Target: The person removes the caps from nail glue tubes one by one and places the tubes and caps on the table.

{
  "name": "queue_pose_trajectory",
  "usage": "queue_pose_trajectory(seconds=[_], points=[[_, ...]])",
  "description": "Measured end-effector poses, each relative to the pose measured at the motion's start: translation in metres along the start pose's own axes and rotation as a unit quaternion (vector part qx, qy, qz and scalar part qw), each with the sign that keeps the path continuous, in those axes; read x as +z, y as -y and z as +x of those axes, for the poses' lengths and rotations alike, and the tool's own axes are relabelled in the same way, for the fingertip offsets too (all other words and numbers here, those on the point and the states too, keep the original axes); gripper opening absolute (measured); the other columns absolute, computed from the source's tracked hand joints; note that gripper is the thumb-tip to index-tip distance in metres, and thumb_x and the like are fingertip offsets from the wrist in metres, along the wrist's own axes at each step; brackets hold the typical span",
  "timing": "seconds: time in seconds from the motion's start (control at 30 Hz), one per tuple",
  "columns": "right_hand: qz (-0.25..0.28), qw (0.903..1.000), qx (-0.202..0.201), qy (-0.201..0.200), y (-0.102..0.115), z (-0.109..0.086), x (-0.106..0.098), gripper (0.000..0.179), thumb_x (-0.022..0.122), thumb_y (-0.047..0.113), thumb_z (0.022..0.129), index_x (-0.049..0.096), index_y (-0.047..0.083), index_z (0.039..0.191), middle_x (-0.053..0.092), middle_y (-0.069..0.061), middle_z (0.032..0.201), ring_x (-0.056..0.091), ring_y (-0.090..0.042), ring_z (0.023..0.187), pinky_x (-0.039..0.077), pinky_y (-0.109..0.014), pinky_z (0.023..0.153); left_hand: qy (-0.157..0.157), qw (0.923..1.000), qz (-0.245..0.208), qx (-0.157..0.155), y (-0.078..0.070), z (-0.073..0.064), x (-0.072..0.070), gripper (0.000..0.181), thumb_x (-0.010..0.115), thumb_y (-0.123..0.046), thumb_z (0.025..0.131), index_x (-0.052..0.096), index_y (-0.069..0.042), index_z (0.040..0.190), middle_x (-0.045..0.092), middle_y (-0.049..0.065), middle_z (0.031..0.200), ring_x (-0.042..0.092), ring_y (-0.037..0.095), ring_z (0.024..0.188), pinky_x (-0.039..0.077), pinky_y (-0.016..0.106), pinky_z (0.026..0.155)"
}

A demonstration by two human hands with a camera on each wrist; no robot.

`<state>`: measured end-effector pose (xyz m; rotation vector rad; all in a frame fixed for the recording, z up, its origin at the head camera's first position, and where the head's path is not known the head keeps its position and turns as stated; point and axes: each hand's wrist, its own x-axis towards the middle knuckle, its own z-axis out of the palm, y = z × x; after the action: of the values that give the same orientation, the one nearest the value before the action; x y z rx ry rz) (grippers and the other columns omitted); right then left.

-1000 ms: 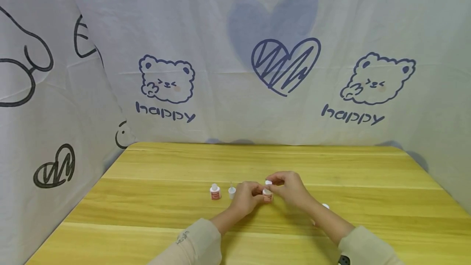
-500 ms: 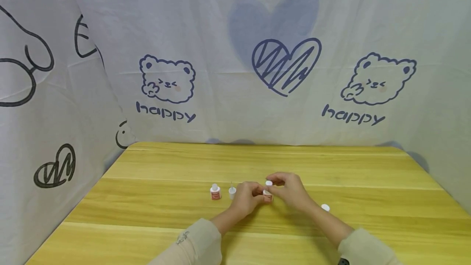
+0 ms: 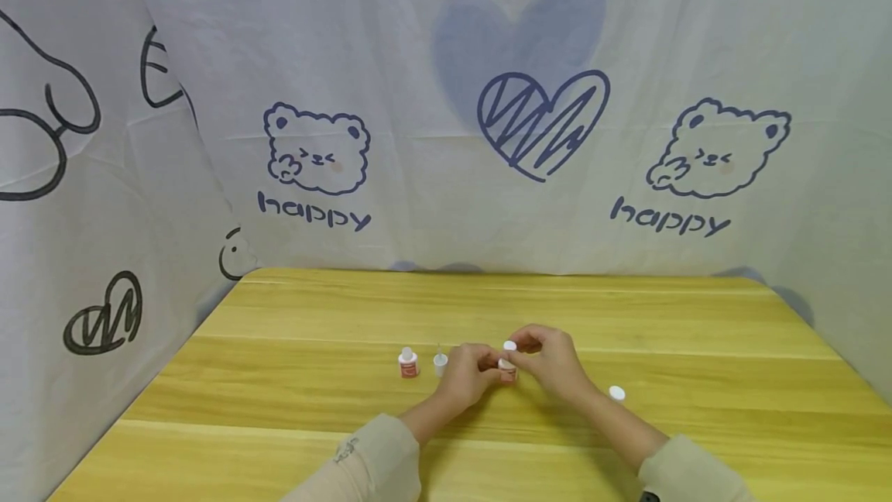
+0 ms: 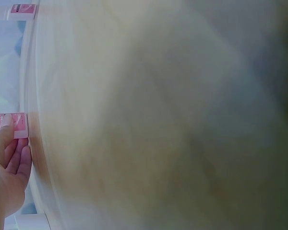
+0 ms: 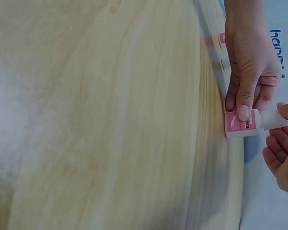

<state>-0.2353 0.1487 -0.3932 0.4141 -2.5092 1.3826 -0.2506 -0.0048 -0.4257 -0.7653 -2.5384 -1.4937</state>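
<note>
In the head view a small white bottle with a pink label (image 3: 508, 374) stands mid-table between the hands. My left hand (image 3: 465, 375) holds its body, thumb pressed on the label in the right wrist view. The thumb and fingers of my right hand (image 3: 554, 359) pinch the white cap (image 5: 273, 120) at the bottle's neck. Left of the left hand, an upturned white cap (image 3: 440, 365) has a thin stem pointing up. Beyond it stands a second pink-labelled bottle (image 3: 408, 367) with a narrow white top.
Right of the right forearm a round white top (image 3: 616, 393) shows, its lower part hidden by the arm. The wooden table (image 3: 313, 393) meets a printed cloth backdrop (image 3: 425, 215) at its far edge; another cloth hangs at the left.
The right hand shifts slightly at the cap while the left stays on the bottle. The right forearm lowers a little, uncovering more of the white top at the right.
</note>
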Motion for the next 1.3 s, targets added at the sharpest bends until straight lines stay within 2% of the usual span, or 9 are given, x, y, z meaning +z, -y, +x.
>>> queue_pose_trajectory(seconds=[0.23, 0.43, 0.77, 1.0, 1.17, 1.3], points=[[-0.01, 0.9992, -0.006, 0.038, 0.003, 0.001, -0.005, 0.009, 0.071, 0.005, 0.08, 0.069, -0.001, 0.087, 0.07, -0.011, 0.084, 0.065, -0.019, 0.079, 0.053, -0.022, 0.069, 0.002, 1.0, -0.002, -0.007, -0.001, 0.0, 0.0, 0.014, 0.073, -0.007, 0.076, 0.071, 0.003, 0.086, 0.073, 0.014, 0.084, 0.069, 0.021, 0.079, 0.051, 0.014, 0.067], [-0.017, 0.9973, -0.024, 0.067, 0.005, 0.001, -0.01, 0.014, 0.067, 0.005, 0.083, 0.069, -0.005, 0.093, 0.07, -0.015, 0.089, 0.066, -0.024, 0.082, 0.056, -0.029, 0.072, 0.002, 1.0, 0.001, -0.007, -0.001, 0.0, 0.0, 0.014, 0.073, -0.009, 0.076, 0.072, 0.002, 0.085, 0.073, 0.012, 0.083, 0.069, 0.019, 0.079, 0.051, 0.014, 0.066], [-0.014, 0.9959, -0.035, 0.082, 0.004, 0.001, -0.012, 0.018, 0.065, 0.004, 0.085, 0.067, -0.008, 0.098, 0.069, -0.02, 0.095, 0.066, -0.026, 0.084, 0.056, -0.03, 0.073, 0.002, 0.9999, 0.008, -0.012, -0.003, 0.0, -0.001, 0.014, 0.073, -0.01, 0.076, 0.072, 0.002, 0.085, 0.073, 0.012, 0.083, 0.068, 0.018, 0.077, 0.051, 0.014, 0.065], [-0.009, 0.997, -0.031, 0.07, 0.002, 0.001, -0.011, 0.021, 0.065, 0.004, 0.085, 0.066, -0.01, 0.1, 0.069, -0.019, 0.095, 0.066, -0.027, 0.085, 0.056, -0.033, 0.075, 0.001, 0.9999, 0.014, -0.01, -0.002, 0.0, 0.0, 0.014, 0.074, -0.01, 0.076, 0.072, 0.001, 0.084, 0.073, 0.012, 0.082, 0.069, 0.018, 0.077, 0.051, 0.014, 0.065], [-0.001, 0.9993, -0.004, 0.038, 0.003, 0.0, -0.007, 0.021, 0.069, 0.006, 0.082, 0.067, -0.007, 0.099, 0.07, -0.016, 0.094, 0.065, -0.025, 0.086, 0.055, -0.033, 0.077, 0.001, 0.9999, 0.015, -0.007, -0.001, 0.0, 0.001, 0.015, 0.074, -0.01, 0.076, 0.072, 0.001, 0.086, 0.073, 0.011, 0.083, 0.068, 0.017, 0.077, 0.051, 0.014, 0.065], [0.006, 0.9998, 0.015, 0.007, 0.002, 0.0, -0.004, 0.018, 0.073, 0.008, 0.079, 0.068, -0.002, 0.093, 0.071, -0.012, 0.09, 0.065, -0.021, 0.085, 0.054, -0.027, 0.075, -0.002, 0.9999, 0.01, -0.004, -0.001, 0.0, 0.001, 0.014, 0.074, -0.009, 0.076, 0.072, 0.002, 0.085, 0.073, 0.012, 0.083, 0.069, 0.018, 0.078, 0.051, 0.014, 0.066]])
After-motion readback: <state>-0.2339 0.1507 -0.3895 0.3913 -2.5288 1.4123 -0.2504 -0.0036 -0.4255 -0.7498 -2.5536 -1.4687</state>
